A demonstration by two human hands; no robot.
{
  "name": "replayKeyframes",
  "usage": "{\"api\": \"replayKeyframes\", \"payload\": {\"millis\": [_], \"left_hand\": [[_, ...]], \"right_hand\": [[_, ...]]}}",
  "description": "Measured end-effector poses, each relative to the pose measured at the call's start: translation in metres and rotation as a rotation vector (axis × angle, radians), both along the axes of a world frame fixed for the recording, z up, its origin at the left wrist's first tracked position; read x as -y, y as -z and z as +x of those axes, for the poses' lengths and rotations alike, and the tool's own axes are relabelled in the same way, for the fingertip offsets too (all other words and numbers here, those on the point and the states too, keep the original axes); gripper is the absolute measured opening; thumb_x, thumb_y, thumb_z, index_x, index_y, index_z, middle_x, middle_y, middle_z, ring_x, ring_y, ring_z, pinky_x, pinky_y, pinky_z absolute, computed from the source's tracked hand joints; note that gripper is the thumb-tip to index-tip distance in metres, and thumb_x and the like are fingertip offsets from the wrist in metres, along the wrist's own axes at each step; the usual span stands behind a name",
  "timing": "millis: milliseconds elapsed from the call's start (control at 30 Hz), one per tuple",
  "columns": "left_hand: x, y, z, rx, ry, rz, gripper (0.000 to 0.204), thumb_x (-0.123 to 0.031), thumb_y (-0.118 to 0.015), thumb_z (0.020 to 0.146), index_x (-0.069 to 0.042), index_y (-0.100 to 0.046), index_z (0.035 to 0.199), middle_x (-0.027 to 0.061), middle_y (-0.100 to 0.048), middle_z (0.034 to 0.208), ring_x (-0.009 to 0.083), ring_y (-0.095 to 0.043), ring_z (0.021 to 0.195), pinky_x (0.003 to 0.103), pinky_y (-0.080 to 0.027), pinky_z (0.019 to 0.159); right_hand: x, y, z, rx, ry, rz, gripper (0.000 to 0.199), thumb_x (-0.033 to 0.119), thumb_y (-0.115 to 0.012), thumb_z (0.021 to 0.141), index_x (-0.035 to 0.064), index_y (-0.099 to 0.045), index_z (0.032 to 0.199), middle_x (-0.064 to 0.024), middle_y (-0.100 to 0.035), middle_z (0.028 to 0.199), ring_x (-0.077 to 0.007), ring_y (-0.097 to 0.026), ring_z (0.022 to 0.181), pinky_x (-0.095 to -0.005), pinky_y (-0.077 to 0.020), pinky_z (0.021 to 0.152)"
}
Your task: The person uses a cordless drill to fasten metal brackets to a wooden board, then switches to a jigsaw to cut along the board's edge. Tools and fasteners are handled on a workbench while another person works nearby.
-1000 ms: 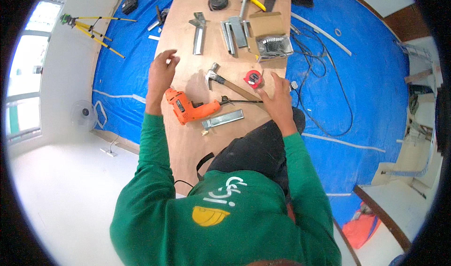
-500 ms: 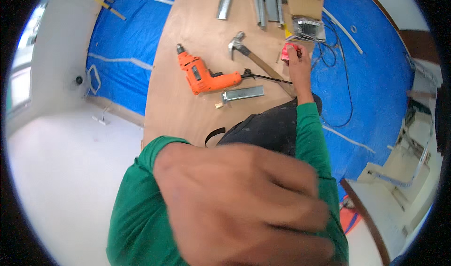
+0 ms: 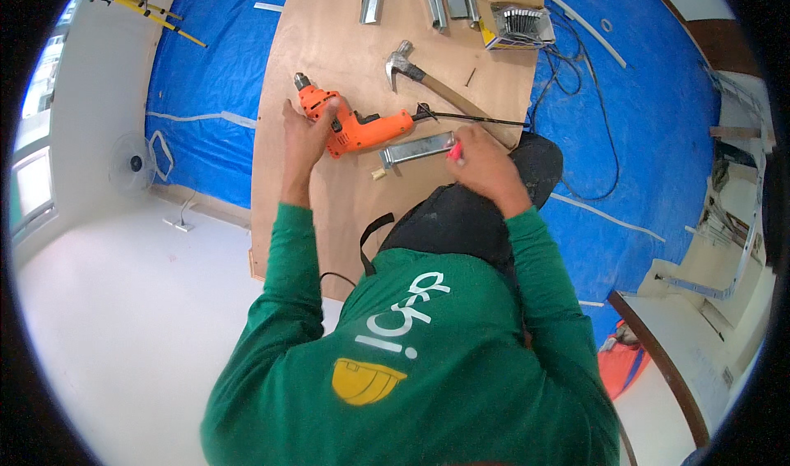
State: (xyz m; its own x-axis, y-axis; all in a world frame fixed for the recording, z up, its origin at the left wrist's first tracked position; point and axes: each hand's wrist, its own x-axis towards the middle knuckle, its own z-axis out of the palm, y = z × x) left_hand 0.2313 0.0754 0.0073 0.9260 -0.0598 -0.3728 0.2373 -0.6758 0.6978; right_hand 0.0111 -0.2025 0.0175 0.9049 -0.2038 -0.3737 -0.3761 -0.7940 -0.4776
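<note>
Since half a second ago my left hand [image 3: 306,133] has dropped from in front of the camera onto the board [image 3: 329,55], and my right hand [image 3: 481,166] has come back from the red tape measure toward me. Now my left fingers rest spread over the front of the orange drill [image 3: 355,126], which lies on its side in the middle of the board, and my right hand is pinched on a small pink thing [image 3: 454,151] just at the near end of the metal bracket [image 3: 417,148]. Beyond the drill lies the hammer [image 3: 428,81], untouched.
</note>
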Motion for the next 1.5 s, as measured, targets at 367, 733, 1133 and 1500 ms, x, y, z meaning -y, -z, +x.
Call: {"api": "replayKeyframes", "payload": {"millis": [367,733,1133,1500], "left_hand": [[0.028,0.021,0.023,0.000,0.005,-0.337,0.065,-0.016,-0.084,0.081,0.009,-0.054,0.133,0.0163,-0.066,0.115,0.0258,-0.068,0.107,0.038,-0.058,0.090],[0.032,-0.083,0.013,0.225,-0.024,-0.821,0.062,-0.004,-0.082,0.085,-0.004,-0.048,0.137,0.0084,-0.062,0.119,0.0193,-0.065,0.107,0.036,-0.056,0.097],[0.042,-0.179,0.065,0.388,0.105,-1.102,0.071,-0.010,-0.081,0.089,-0.002,-0.045,0.148,0.0113,-0.065,0.119,0.0215,-0.069,0.103,0.037,-0.060,0.092],[0.158,-0.192,-0.030,0.174,0.969,-0.868,0.080,-0.017,-0.093,0.072,-0.005,-0.055,0.140,0.0035,-0.066,0.118,0.0168,-0.066,0.111,0.035,-0.057,0.099]], "right_hand": [[0.014,-0.003,0.014,0.293,0.060,-0.195,0.049,0.024,-0.079,0.090,0.0048,-0.063,0.132,-0.0186,-0.057,0.130,-0.0396,-0.058,0.123,-0.0499,-0.0508,0.102],[0.161,-0.097,-0.127,0.336,0.263,-0.090,0.031,0.025,-0.082,0.093,0.0013,-0.063,0.092,-0.0157,-0.066,0.082,-0.0301,-0.062,0.072,-0.0435,-0.0477,0.065],[0.272,-0.185,-0.405,0.499,1.018,-0.274,0.043,0.036,-0.082,0.098,0.0131,-0.051,0.078,0.0054,-0.047,0.071,-0.0077,-0.041,0.066,-0.0298,-0.0338,0.057],[0.142,-0.483,-0.354,0.964,0.154,-0.049,0.042,0.043,-0.068,0.104,0.0076,-0.066,0.126,-0.0065,-0.066,0.114,-0.0177,-0.063,0.098,-0.0364,-0.0477,0.106]]}}
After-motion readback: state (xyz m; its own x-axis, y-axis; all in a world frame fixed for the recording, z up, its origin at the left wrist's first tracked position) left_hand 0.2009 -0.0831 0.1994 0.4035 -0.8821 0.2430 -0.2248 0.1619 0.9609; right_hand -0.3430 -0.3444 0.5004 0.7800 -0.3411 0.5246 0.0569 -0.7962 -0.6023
